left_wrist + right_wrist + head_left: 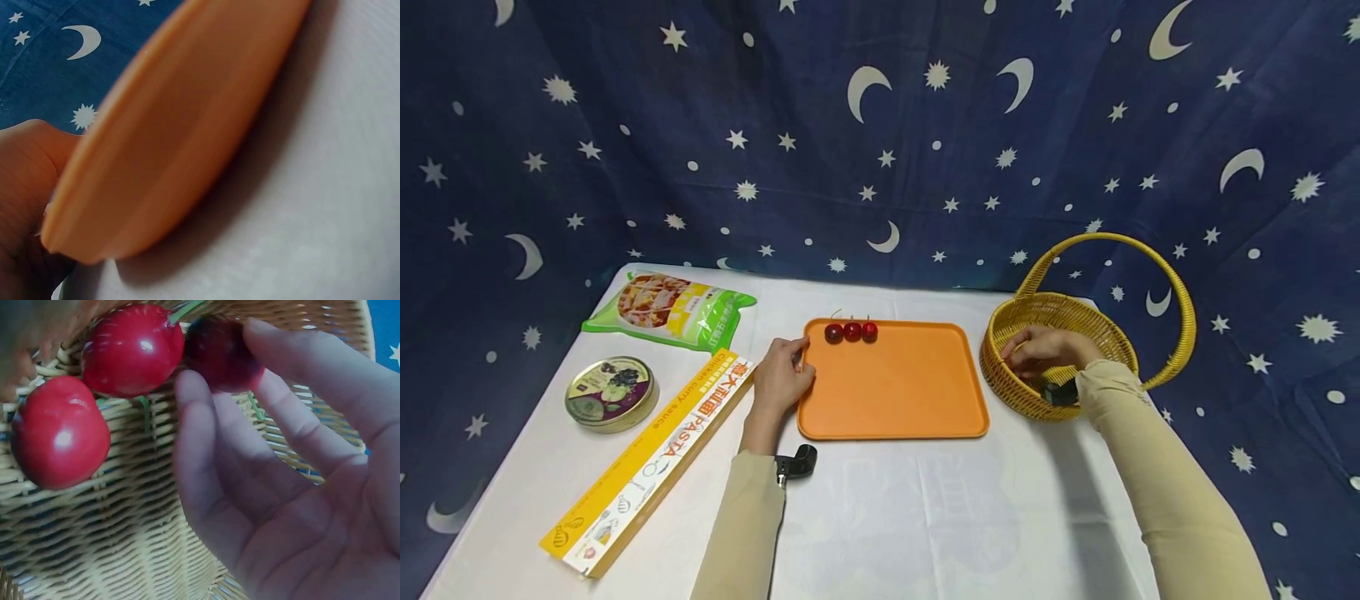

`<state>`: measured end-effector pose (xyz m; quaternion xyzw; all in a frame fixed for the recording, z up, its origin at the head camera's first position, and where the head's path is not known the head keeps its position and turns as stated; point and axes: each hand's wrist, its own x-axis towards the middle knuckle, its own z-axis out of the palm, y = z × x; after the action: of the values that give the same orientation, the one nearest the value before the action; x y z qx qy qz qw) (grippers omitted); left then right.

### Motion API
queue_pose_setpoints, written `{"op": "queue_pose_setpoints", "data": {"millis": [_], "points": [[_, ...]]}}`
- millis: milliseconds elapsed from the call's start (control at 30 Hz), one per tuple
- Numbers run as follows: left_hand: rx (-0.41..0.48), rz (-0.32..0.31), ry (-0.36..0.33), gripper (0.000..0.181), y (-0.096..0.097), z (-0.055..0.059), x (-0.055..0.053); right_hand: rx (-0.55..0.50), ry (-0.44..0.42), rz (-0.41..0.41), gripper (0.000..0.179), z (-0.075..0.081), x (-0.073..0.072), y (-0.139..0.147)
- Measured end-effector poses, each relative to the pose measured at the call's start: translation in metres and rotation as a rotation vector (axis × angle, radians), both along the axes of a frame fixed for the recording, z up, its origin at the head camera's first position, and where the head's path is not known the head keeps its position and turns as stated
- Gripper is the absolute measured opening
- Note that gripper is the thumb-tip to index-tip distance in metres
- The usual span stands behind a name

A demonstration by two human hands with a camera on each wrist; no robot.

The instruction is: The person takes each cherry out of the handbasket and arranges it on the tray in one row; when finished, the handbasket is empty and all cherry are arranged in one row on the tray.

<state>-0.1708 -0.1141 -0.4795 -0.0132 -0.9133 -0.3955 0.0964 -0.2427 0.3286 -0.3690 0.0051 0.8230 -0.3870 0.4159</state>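
Note:
On an orange tray (895, 387), three dark red cherries (852, 332) with stems sit in a row at the far left corner. The left hand (781, 375) grips the tray's left edge; the left wrist view has the hand (28, 200) behind the tray's rim (156, 137). Inside a yellow wicker basket (1022, 400) with a tall handle is the right hand (1041, 350). Its thumb and fingertips pinch a dark cherry (222, 353) in the right wrist view. Two brighter red cherries (131, 350) (60, 432) lie beside it on the weave.
Left of the tray, a long yellow and white pasta box (651, 462) lies diagonally. Beyond it are a round tin (612, 393) and a green food packet (673, 308). A white cloth (917, 517) covers the table, and a starry blue curtain (820, 167) hangs behind.

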Motion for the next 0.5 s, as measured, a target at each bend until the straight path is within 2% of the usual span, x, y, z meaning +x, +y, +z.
{"op": "queue_pose_setpoints", "data": {"millis": [200,500], "points": [[0.000,-0.001,0.006,0.054,0.000,0.001,-0.001,-0.051,0.066,-0.052,0.033,0.008,0.004,0.008],[0.002,-0.007,0.007,0.052,0.000,0.000,0.000,-0.083,0.328,-0.105,0.038,0.019,0.009,0.002]]}}
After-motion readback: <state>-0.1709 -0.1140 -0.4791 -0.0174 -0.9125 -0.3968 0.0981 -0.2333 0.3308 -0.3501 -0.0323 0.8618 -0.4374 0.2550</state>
